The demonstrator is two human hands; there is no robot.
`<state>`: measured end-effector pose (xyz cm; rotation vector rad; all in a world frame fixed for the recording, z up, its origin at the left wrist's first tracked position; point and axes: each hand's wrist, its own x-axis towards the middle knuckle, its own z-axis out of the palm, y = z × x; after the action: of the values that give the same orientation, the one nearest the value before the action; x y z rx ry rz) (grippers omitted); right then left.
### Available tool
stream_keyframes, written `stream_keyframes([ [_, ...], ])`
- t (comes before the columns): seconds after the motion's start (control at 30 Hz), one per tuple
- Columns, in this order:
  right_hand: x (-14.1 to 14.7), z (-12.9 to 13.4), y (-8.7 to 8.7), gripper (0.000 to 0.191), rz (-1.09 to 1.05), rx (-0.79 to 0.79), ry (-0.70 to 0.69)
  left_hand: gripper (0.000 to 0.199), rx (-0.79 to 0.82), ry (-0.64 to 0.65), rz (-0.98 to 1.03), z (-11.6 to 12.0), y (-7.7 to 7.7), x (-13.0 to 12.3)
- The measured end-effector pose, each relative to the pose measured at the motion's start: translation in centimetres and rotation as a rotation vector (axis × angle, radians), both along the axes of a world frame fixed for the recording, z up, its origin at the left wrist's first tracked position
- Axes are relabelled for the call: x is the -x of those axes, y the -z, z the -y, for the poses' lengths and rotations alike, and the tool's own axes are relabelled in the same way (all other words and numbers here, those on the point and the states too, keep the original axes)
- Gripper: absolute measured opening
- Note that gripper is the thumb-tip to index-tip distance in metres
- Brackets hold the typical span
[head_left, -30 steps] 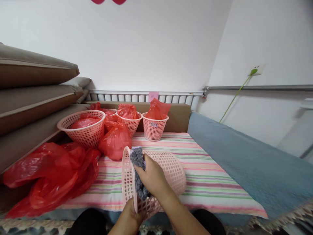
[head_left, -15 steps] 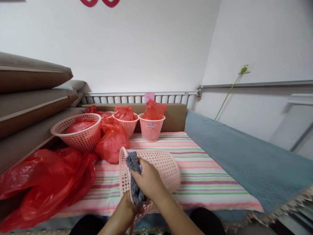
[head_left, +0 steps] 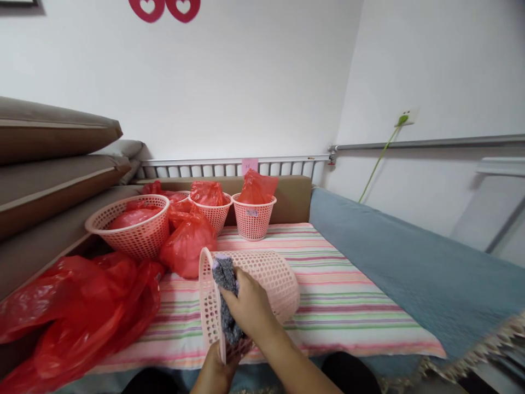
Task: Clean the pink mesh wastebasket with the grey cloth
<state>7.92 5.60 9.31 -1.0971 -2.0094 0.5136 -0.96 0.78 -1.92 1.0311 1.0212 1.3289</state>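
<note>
A pink perforated plastic basket lies on its side on a striped cloth, its mouth facing left. My right hand is closed around a grey fluffy cloth and presses it against the outside of the basket just behind the rim. My left hand grips the lower part of the rim from below; some of its fingers are hidden behind the basket.
Pink baskets with red plastic bags in them, such as the labelled basket and a wide basket, stand behind. A red bag and loose red plastic lie left, beside stacked cushions. A blue padded edge runs right.
My left hand has shifted slightly right and down along the rim. The basket has moved a little, and the grey cloth sits slightly further right. The camera view has tilted up slightly.
</note>
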Motion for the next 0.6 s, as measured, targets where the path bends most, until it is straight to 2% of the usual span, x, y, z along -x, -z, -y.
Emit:
stream_keyframes([
  [0.07, 0.3, -0.4, -0.7, 0.026, 0.023, -0.006, -0.009, 0.042, 0.027, 0.049, 0.072, 0.8, -0.5, 0.1],
  [0.23, 0.9, -0.8, -1.3, 0.024, 0.073, 0.043, 0.013, 0.046, -0.005, 0.123, 0.01, 1.8, -2.0, 0.3],
  [0.43, 2.4, -2.9, -2.1, 0.032, 0.199, 0.142, 0.018, 0.052, -0.005, 0.058, -0.002, 1.6, -3.2, 0.6],
  [0.6, 3.7, -4.7, -3.0, 0.038, 0.226, 0.177, -0.006, 0.04, -0.06, 0.052, -0.101, 1.8, -4.6, 1.1],
])
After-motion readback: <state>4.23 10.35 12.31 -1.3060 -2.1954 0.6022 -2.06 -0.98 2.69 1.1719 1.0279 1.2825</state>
